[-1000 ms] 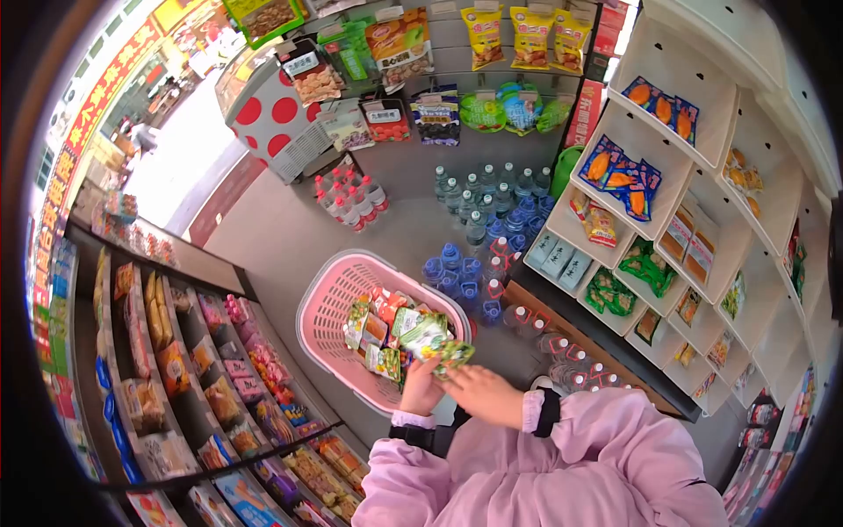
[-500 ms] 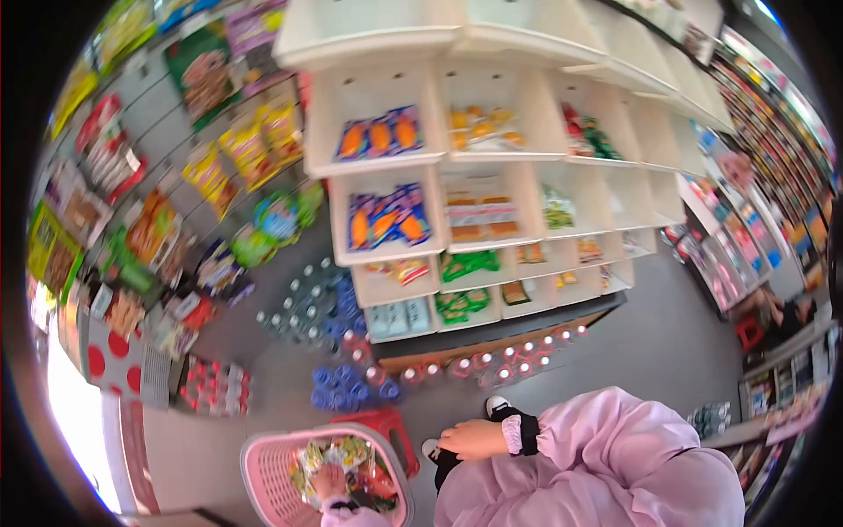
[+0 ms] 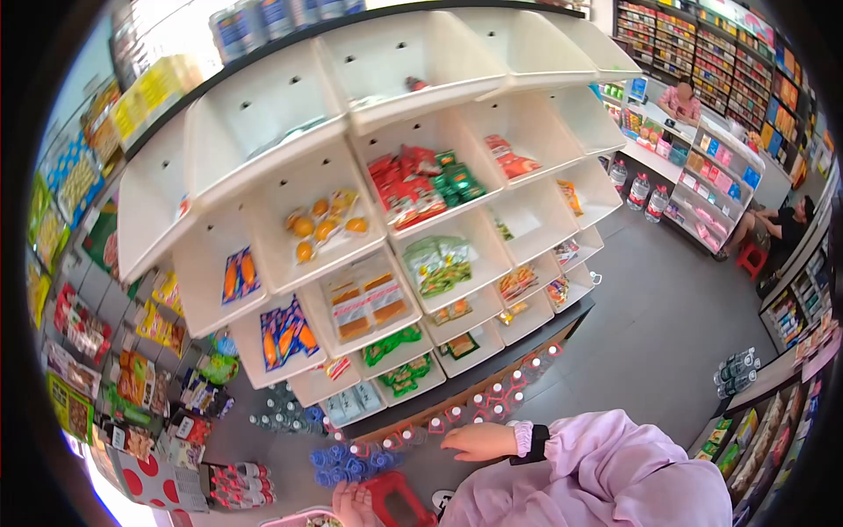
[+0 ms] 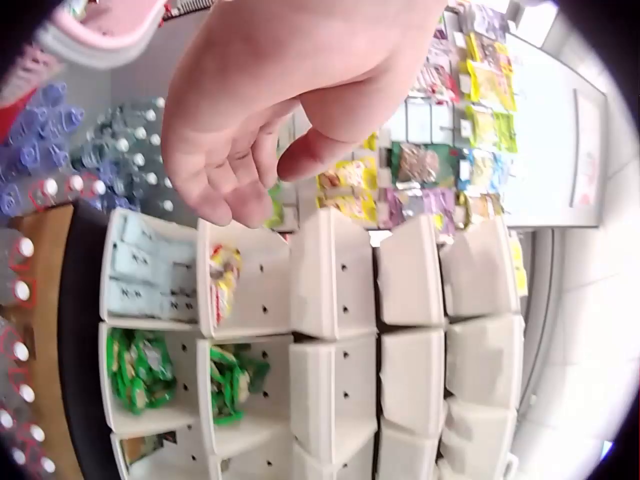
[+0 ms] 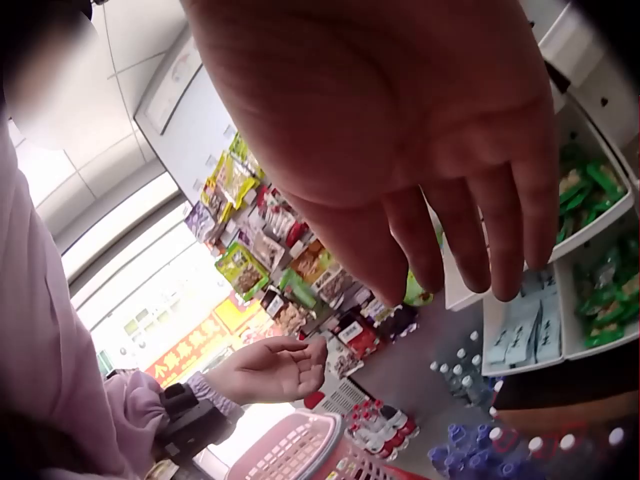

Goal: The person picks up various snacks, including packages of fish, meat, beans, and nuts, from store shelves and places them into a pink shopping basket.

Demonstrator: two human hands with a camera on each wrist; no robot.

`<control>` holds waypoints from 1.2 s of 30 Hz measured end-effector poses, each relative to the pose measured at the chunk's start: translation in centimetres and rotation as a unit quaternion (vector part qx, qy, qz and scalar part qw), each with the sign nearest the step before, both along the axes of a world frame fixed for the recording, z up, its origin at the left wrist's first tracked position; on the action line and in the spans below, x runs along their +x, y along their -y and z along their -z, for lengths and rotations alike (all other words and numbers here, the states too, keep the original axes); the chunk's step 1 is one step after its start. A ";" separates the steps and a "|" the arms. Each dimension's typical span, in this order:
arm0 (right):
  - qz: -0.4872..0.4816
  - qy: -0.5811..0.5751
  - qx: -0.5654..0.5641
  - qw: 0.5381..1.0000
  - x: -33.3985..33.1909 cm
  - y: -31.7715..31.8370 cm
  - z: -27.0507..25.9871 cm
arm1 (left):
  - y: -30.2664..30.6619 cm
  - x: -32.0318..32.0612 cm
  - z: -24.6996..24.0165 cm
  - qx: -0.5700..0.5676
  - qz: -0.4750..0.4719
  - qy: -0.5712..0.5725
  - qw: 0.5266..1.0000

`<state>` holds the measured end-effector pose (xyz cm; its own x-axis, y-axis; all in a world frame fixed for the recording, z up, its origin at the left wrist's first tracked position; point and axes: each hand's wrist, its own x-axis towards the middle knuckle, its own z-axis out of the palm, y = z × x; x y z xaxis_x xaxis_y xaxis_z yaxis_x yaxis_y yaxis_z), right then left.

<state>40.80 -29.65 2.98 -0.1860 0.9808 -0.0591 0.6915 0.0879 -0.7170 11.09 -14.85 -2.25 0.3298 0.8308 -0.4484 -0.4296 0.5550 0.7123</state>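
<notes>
My left hand [image 3: 353,503] is just right of the pink basket [image 5: 285,445], its fingers relaxed and bent a little. It holds nothing; the left wrist view shows bare fingers [image 4: 240,195] in front of the white bins. In the head view only the rim of the basket shows at the bottom edge. My right hand [image 3: 481,442] hangs palm down in front of my body, fingers loosely extended and holding nothing. Ahead stands a tiered rack of white bins [image 3: 290,224] with small oranges [image 3: 320,224], red packets [image 3: 413,189] and green packets [image 3: 406,376].
A red stool [image 3: 395,501] stands beside the basket. Blue-capped bottles [image 3: 347,463] and red-handled jugs [image 3: 436,425] line the rack's foot. Snack bags [image 3: 140,386] hang at left. One person [image 3: 680,105] is behind the counter; another person [image 3: 781,228] sits at right.
The head view has swung right toward the rack. Both hands were at a green packet over the basket; the left let go and rose out of the basket, and the right moved away from it.
</notes>
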 end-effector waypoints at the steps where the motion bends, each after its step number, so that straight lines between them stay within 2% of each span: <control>1: 0.032 -0.008 0.030 0.999 2.5 0.9 -0.7 | 0.8 3.0 -1.2 0.017 0.031 0.002 0.999; 3: 0.093 -0.025 0.087 0.992 7.6 2.5 -1.7 | 2.4 8.5 -3.0 0.048 0.092 0.012 0.995; 5: 0.208 -0.050 0.090 0.973 13.3 4.1 -2.7 | 4.1 13.6 -4.8 0.073 0.149 0.026 0.986; 7: 0.311 -0.091 0.033 0.945 19.4 6.0 -5.9 | 5.9 19.5 -7.5 0.090 0.176 0.010 0.980; 8: 0.354 -0.075 0.110 0.926 22.6 6.7 -6.1 | 7.0 21.9 -9.7 0.071 0.153 -0.017 0.986; 11: 0.478 -0.031 0.273 0.834 33.5 7.8 -3.3 | 8.0 26.9 -10.6 0.110 0.276 -0.010 0.955; 13: 0.571 -0.038 0.253 0.780 39.7 8.4 -3.6 | 8.6 29.1 -10.3 0.096 0.293 -0.033 0.951; 15: 0.596 0.071 0.286 0.747 47.0 8.9 -0.3 | 8.7 30.8 -9.4 0.076 0.315 -0.028 0.946; 18: 0.655 0.024 0.146 0.741 53.0 9.1 0.6 | 9.2 32.9 -9.1 0.052 0.318 -0.033 0.946; 21: 0.657 0.064 0.064 0.748 56.8 8.0 2.2 | 9.5 34.1 -8.2 0.035 0.320 -0.056 0.945; 22: 0.650 0.037 0.021 0.759 58.0 7.4 2.5 | 9.5 34.1 -7.9 0.032 0.316 -0.056 0.947; 25: 0.579 0.095 -0.059 0.807 60.2 6.1 3.9 | 9.3 34.3 -7.6 0.027 0.312 -0.071 0.947; 26: 0.567 0.117 -0.068 0.812 61.2 5.5 4.9 | 9.3 34.3 -7.6 0.027 0.311 -0.078 0.947; 29: 0.541 0.073 -0.067 0.835 63.0 5.3 5.8 | 9.2 34.0 -7.4 0.005 0.285 -0.054 0.957; 32: 0.568 0.092 -0.075 0.814 64.2 5.4 6.6 | 9.1 33.8 -8.1 -0.003 0.286 -0.112 0.952; 35: 0.554 0.077 -0.103 0.823 64.3 6.4 6.0 | 8.9 33.4 -7.2 -0.013 0.287 -0.103 0.952; 36: 0.588 0.066 -0.087 0.801 64.0 6.6 5.8 | 8.9 33.3 -7.0 -0.013 0.292 -0.103 0.951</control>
